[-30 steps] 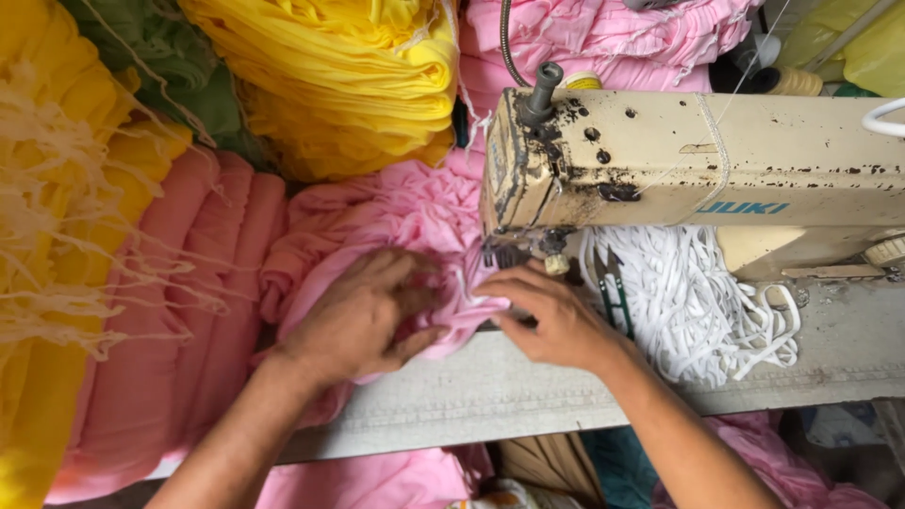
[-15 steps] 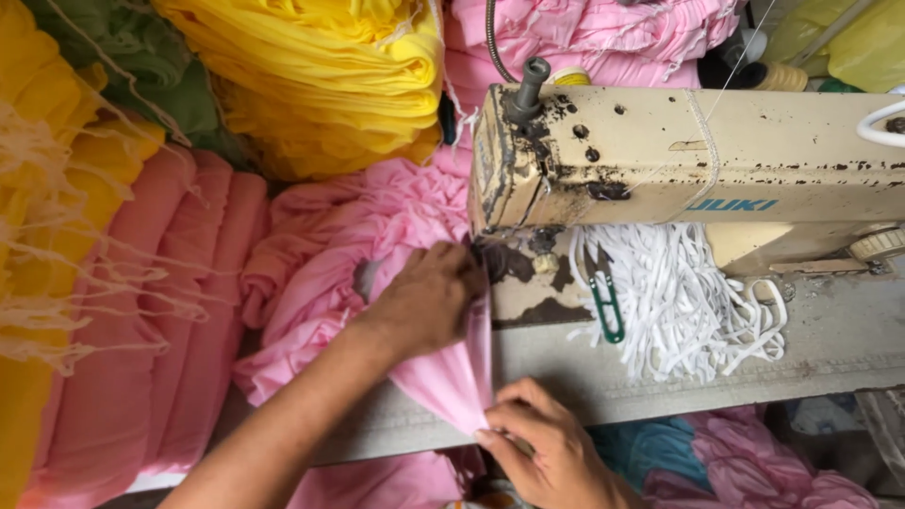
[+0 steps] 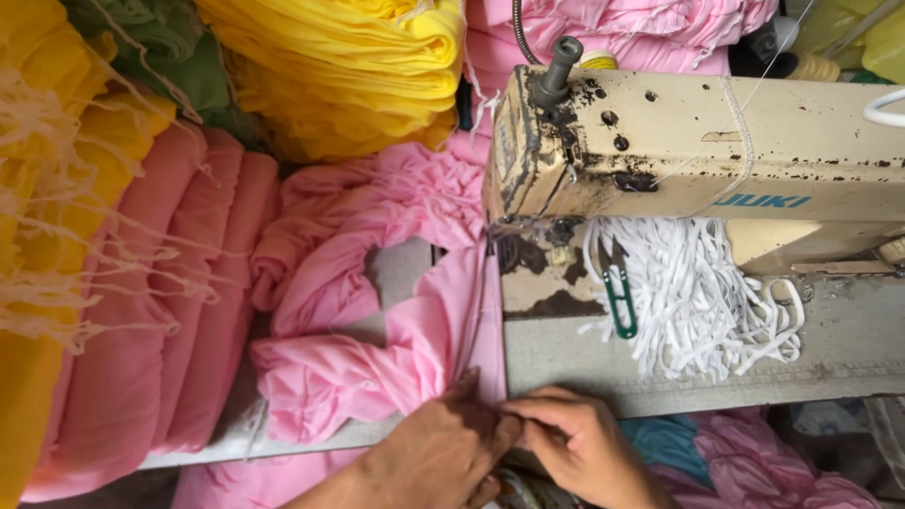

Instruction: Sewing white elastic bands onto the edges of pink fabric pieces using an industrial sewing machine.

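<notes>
Both hands meet at the near edge of the sewing table [image 3: 660, 382], low in the view from the head camera. The left hand [image 3: 438, 452] lies knuckles up with its fingers curled, and its fingertips press down on the lower end of the pink cloth [image 3: 443, 330], right where that cloth runs off the table edge. The right hand [image 3: 575, 448] sits just beside it, touching it, with thumb and forefinger pinched together on the same bit of cloth; how much cloth sits inside that pinch cannot be told, since the left hand covers the spot. From this grip the pink cloth runs straight away, up along the table to the foot of the sewing machine [image 3: 698, 155], with a seam line showing along its length. To the left of the grip the rest of the pink cloth bunches in twisted folds on the table. Beyond the right hand, farther up the table, lies a heap of white elastic strips [image 3: 698, 302], and a pair of green thread snips [image 3: 617, 297] rests on its left side. Far to the left of the hands are rolled salmon-pink bundles [image 3: 170, 311], with frayed yellow cloth [image 3: 47, 160] beside them. Above the bunched folds sits 1 folded yellow stack [image 3: 349, 66]. More pink fabric [image 3: 773, 462] hangs below the table edge, right of the hands.
</notes>
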